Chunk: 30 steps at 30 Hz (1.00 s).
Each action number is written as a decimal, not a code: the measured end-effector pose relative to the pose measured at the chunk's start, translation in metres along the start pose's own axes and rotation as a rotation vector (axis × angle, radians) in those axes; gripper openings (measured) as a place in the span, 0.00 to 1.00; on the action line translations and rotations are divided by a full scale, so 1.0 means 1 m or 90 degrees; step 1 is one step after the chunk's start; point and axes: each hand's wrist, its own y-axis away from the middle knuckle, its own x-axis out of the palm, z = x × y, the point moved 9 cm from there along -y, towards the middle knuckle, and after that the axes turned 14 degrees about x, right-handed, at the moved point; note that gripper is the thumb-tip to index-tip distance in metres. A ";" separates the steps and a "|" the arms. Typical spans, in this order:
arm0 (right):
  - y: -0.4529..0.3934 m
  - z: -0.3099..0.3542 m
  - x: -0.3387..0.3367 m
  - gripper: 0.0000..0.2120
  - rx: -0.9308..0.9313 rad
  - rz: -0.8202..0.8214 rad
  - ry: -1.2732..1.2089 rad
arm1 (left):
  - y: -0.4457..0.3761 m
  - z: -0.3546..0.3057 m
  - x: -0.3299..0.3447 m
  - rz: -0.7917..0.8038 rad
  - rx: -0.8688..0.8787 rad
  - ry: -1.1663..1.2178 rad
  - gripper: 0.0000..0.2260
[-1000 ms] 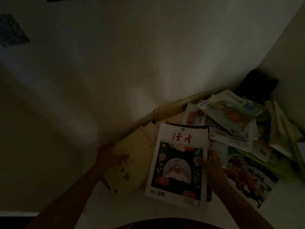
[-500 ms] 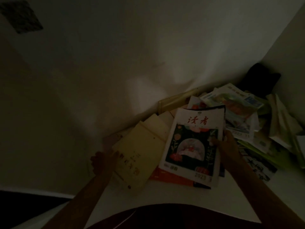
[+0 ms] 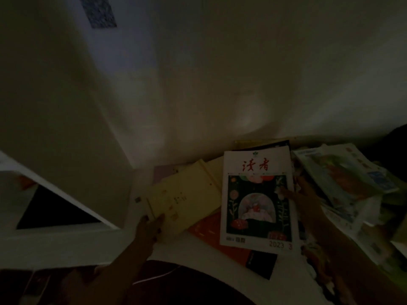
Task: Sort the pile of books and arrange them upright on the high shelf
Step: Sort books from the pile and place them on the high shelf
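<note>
The left hand pinches the near corner of a thin yellow booklet; the right hand grips the right edge of a floral-covered magazine over the pile on the worktop. Both look light and floppy, so best supported along the spine.

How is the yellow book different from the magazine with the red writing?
The yellow book has a plain pale cover; the magazine shows a dark flower picture. The left hand grips the yellow book's corner; the right hand holds the magazine's side edge. The book lies slanted, the magazine straighter. Both face up.
</note>
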 end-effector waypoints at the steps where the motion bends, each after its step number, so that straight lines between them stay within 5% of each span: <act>1: -0.003 0.000 0.001 0.19 0.003 0.016 -0.001 | 0.004 -0.014 -0.002 -0.023 0.054 -0.030 0.24; 7: -0.013 0.003 0.007 0.14 0.004 0.069 0.004 | 0.021 -0.149 -0.011 -0.068 0.323 -0.119 0.20; 10: -0.017 0.004 0.009 0.19 0.029 0.095 -0.001 | 0.024 -0.218 0.004 0.097 0.374 -0.178 0.08; 14: -0.022 0.001 0.010 0.22 0.039 0.119 0.002 | 0.034 -0.269 0.052 0.324 0.396 -0.349 0.13; 18: -0.019 -0.003 0.014 0.17 0.074 0.144 -0.031 | 0.037 -0.254 0.137 0.494 0.387 -0.486 0.08; 20: -0.019 -0.009 0.016 0.15 0.124 0.154 -0.074 | 0.029 -0.226 0.177 0.532 0.353 -0.502 0.12; 22: -0.024 -0.011 0.016 0.17 0.126 0.130 -0.039 | 0.023 -0.204 0.211 0.541 0.329 -0.486 0.17; 26: -0.030 -0.006 0.032 0.26 0.052 0.166 0.091 | 0.019 -0.171 0.271 0.648 0.366 -0.579 0.12; 28: -0.033 -0.013 0.033 0.32 0.058 0.151 0.091 | 0.006 -0.160 0.285 0.616 0.419 -0.685 0.18; 30: -0.035 -0.019 0.030 0.32 0.065 0.132 0.055 | -0.003 -0.169 0.287 0.482 0.489 -0.604 0.15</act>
